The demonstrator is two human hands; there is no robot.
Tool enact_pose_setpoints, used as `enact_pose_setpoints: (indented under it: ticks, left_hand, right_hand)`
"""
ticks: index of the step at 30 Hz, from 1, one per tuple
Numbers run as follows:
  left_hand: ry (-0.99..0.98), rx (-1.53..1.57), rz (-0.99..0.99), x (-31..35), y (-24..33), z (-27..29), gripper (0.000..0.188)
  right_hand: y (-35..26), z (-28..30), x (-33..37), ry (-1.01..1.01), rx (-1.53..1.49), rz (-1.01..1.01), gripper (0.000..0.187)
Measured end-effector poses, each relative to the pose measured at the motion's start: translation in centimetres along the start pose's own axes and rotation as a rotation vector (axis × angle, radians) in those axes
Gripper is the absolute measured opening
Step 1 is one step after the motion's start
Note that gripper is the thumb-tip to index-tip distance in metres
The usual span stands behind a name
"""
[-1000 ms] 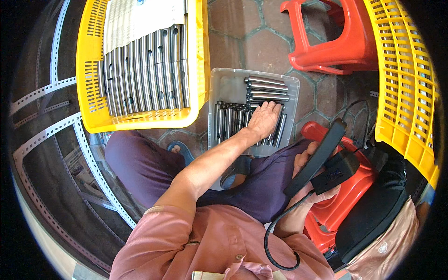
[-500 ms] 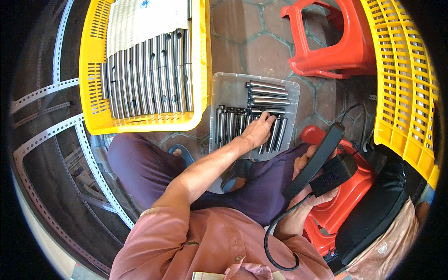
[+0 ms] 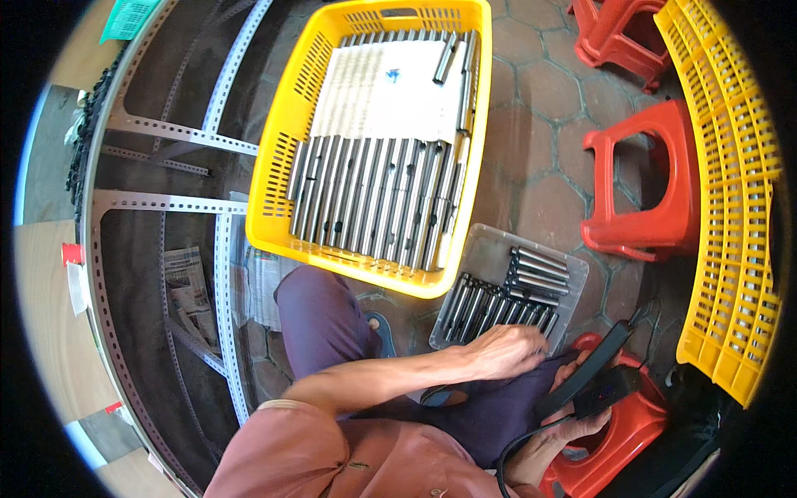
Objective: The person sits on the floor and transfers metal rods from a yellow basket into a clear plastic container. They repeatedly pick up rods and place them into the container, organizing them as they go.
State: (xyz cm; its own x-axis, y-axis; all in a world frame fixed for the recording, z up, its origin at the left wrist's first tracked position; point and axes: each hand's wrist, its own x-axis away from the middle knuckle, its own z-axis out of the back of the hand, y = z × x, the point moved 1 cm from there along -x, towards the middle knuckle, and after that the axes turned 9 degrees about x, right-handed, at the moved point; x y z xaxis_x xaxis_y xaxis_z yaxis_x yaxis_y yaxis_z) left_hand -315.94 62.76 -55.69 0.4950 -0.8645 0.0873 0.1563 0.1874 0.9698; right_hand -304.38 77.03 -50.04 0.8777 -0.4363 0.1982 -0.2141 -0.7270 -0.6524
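Note:
My left hand is above my thigh at the near edge of a clear plastic bin. Its fingers are curled and slightly blurred; what they hold, if anything, is hidden. In the bin lie short metal rods, some lengthwise and some crosswise. My right hand is low on the right, beside a red stool. A black box and a long black bar with a cable cover most of that hand, so its grip cannot be made out.
A yellow basket ahead holds longer metal rods with holes, partly under a white sheet. One short rod lies on the sheet. Red stools and another yellow basket stand right. Perforated metal framing runs along the left.
My left hand has left the rods in the clear bin and come back toward my right hand. The whole view has shifted, so everything appears lower and farther right.

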Motion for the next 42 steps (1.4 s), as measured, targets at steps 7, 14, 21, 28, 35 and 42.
enact_pose_setpoints:
  ticks: [7, 14, 21, 28, 35, 42]
  left_hand:
    - [0.538, -0.335, -0.225, -4.4, 2.9, 21.2, 0.025]
    - [1.005, -0.556, 0.368, -16.1, -10.9, 36.4, 0.054]
    - [0.95, -0.427, 0.642, -23.0, -11.9, 38.8, 0.066]
    - [1.087, -0.262, 0.572, -23.0, -11.1, 39.6, 0.053]
    - [0.885, 0.6, 0.288, -16.3, -10.1, 41.2, 0.012]
    - [0.828, -0.228, 0.666, -15.2, -12.8, 32.1, 0.069]
  right_hand:
    - [0.0, -2.0, 0.4, 0.261, 0.041, 0.036, 0.094]
    - [0.3, -1.3, 1.9, 0.346, 0.114, 0.019, 0.101]
    - [-0.3, -0.3, 3.5, 0.405, 0.18, -0.03, 0.1]
    - [-0.2, 0.2, 3.3, 0.401, 0.187, -0.056, 0.099]
    - [0.2, 0.0, 2.2, 0.364, 0.172, -0.074, 0.098]
    - [0.2, 0.2, 2.2, 0.341, 0.168, -0.093, 0.097]
